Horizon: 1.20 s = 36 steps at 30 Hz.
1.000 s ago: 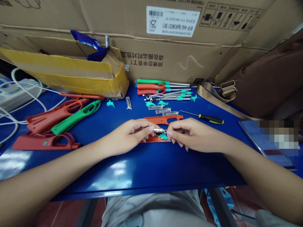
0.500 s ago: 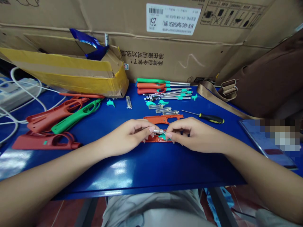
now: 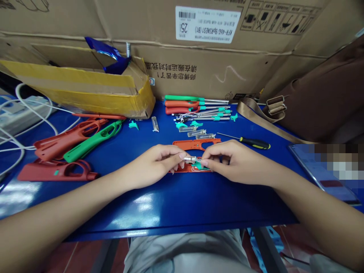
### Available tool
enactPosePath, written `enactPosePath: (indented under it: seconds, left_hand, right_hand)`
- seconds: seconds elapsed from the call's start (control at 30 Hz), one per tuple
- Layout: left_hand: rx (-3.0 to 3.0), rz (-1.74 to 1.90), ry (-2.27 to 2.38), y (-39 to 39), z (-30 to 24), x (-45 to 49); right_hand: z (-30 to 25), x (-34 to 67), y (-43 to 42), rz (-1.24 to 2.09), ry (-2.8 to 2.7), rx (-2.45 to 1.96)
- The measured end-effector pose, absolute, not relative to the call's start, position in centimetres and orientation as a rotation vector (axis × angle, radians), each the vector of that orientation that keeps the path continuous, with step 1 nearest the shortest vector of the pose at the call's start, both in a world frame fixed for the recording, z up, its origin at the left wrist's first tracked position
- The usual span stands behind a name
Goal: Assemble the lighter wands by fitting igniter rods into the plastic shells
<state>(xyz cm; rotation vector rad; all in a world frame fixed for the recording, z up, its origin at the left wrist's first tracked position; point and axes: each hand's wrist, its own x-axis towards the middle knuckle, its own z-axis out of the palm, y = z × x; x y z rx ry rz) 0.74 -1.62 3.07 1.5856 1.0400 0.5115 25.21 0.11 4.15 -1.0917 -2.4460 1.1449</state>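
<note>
Between the thumb and fingers of my left hand [image 3: 159,163] is a clear lighter fuel tank [image 3: 190,159], lying on its side with its fitted end to the right. At that end my right hand [image 3: 233,161] is closed in a pinch; what its fingertips hold is too small to make out. Just below them lies an orange-red lighter shell half [image 3: 179,168], with a green trigger [image 3: 196,166] and thin white wires in it. Behind my hands rests an orange shell half [image 3: 184,144] with its inner side up.
Beyond lie several clear tanks [image 3: 196,132], green triggers and assembled lighters [image 3: 182,103] with metal tubes. A screwdriver [image 3: 256,143] and a phone [image 3: 315,170] are to the right. Red and green shells [image 3: 88,142] lie left, before a taped cardboard box [image 3: 113,94].
My right fingertips have shifted slightly at the tank's end, and more of the green trigger and wires shows. My left hand keeps its grip on the tank. The view has moved a little.
</note>
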Motion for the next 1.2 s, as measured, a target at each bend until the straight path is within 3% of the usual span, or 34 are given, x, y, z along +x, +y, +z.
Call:
enactPosePath:
  seconds: [1.2]
  left_hand:
    - [1.664, 0.462, 1.066, -1.81, 3.30, 0.83]
  right_hand:
    - [4.77, 25.09, -0.10, 1.147, -2.530, -1.077]
